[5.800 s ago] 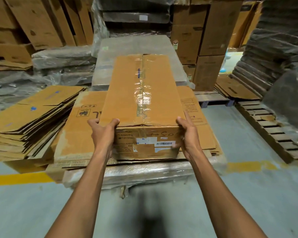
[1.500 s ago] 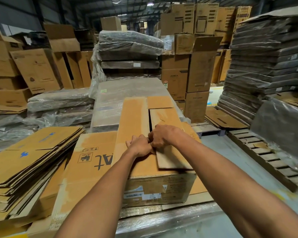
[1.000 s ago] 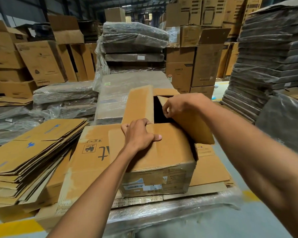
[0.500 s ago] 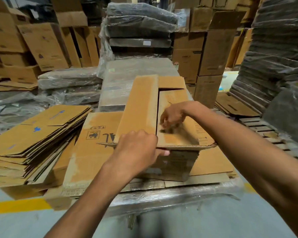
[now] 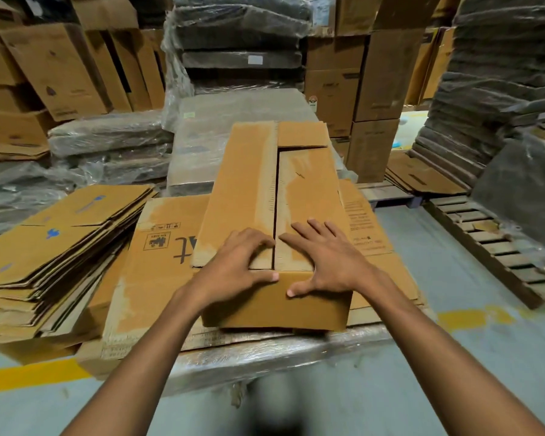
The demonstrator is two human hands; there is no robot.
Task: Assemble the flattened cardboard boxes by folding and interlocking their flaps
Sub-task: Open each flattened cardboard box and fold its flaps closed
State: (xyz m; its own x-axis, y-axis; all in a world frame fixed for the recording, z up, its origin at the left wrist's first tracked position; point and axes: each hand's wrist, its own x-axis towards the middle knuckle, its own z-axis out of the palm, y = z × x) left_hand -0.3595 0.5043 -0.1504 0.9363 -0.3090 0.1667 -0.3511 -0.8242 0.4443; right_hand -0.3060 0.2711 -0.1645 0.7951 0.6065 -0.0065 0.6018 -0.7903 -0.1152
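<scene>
A long brown cardboard box (image 5: pixel 265 190) lies on a stack of flattened cartons (image 5: pixel 158 265), its four top flaps folded down and interlocked. The seam between the two long flaps runs away from me down the middle. My left hand (image 5: pixel 239 265) presses flat on the left long flap near the box's near end, fingers spread, thumb over the near short flap. My right hand (image 5: pixel 324 259) presses flat on the right long flap beside the seam, fingers spread. Neither hand grips anything.
A fanned pile of flat cartons (image 5: pixel 44 253) lies to the left. Plastic-wrapped bundles (image 5: pixel 110 136) and upright cartons (image 5: pixel 375 73) stand behind. A wooden pallet (image 5: pixel 497 247) sits on the floor at right, and a yellow line (image 5: pixel 29 376) crosses the grey floor.
The flaps were lifted and tucked by both hands; now they lie flat and interlocked. Both hands have come to the near end and press down on top.
</scene>
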